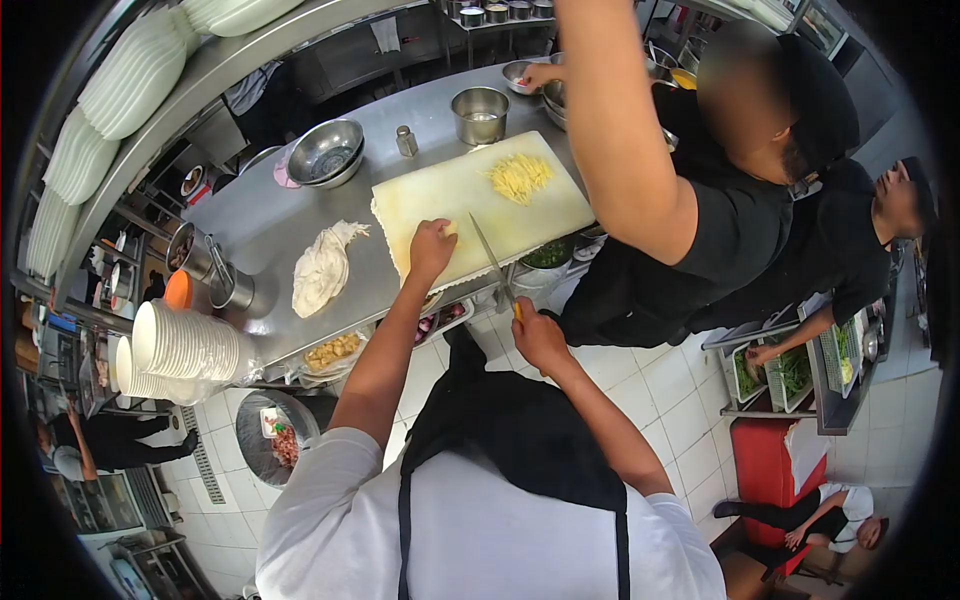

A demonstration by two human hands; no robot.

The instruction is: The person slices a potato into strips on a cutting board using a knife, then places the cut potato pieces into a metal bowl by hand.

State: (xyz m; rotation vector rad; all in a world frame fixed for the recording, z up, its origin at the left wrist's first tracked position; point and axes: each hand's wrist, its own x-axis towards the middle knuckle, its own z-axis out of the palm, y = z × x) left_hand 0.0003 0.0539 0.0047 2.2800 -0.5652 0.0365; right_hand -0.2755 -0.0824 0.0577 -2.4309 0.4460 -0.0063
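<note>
Workspace seen from the head camera, parts given from largest to smallest; clock directions are taken from the middle of the cutting board, twelve o'clock at the top of the view. The metal counter (262, 228) crosses the view at a slant. A co-worker (735, 215) in black stands at three o'clock, one bare arm raised beside the board. The cutting board (420, 205) lies on the counter, its pale top stained yellow in places. A stack of white tubs (190, 342), partly wrapped in clear plastic, stands at eight o'clock. At ten o'clock is a metal bowl (327, 152); at twelve, a metal pot (480, 116), just beyond the far edge. A crumpled white cloth (322, 272) rests near the board, toward eight o'clock.

The right hand (541, 340), at five o'clock, is closed around the yellow handle of the knife (487, 243) — its blade slants over the board, tip toward eleven (whether it touches the surface cannot be told). The left hand (431, 250), between seven and eight, has its fingers bent onto a small pale piece (450, 229) of food, pinning it on the board. Thin yellow strips (520, 178) form a loose heap between one and two o'clock. A small shaker (406, 141) stands upright between bowl and pot.
</note>
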